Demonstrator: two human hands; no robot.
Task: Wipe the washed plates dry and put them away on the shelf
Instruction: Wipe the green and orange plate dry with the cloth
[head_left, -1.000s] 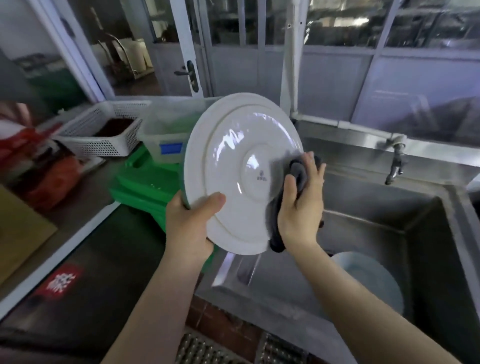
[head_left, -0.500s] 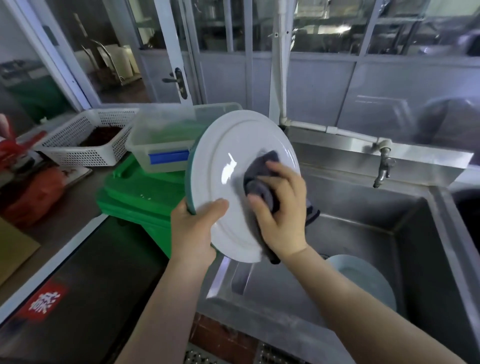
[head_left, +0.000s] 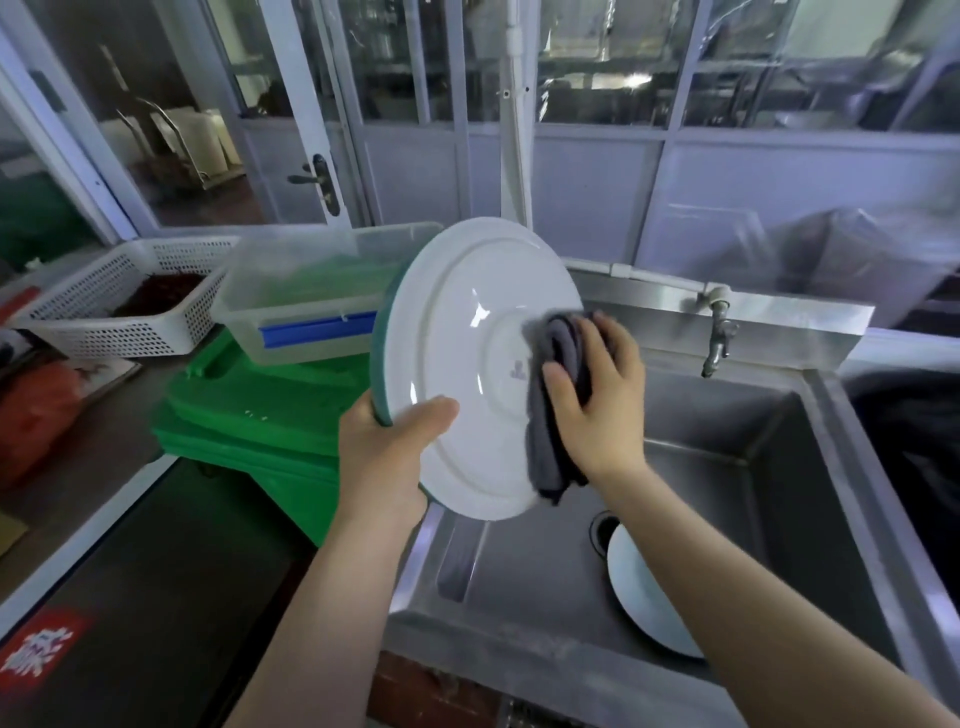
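- A small blurred mark sat at the centre of the plate (head_left: 467, 332) underside, unreadable
- Left hand (head_left: 387, 457) gripped the plate's lower rim, thumb across its back, holding it tilted above the sink (head_left: 727, 457) edge
- Right hand (head_left: 597, 400) pressed a grey cloth (head_left: 550, 457) against the plate, fingers curled round it
- A second plate (head_left: 644, 603) lay in the sink

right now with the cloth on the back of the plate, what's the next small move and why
Probably sweep the grey cloth leftward across the plate. The right hand presses it against the plate's right side only, near the centre mark, while the left hand grips the lower left rim, so the upturned underside's left part looks unwiped. Another plate waits in the sink.
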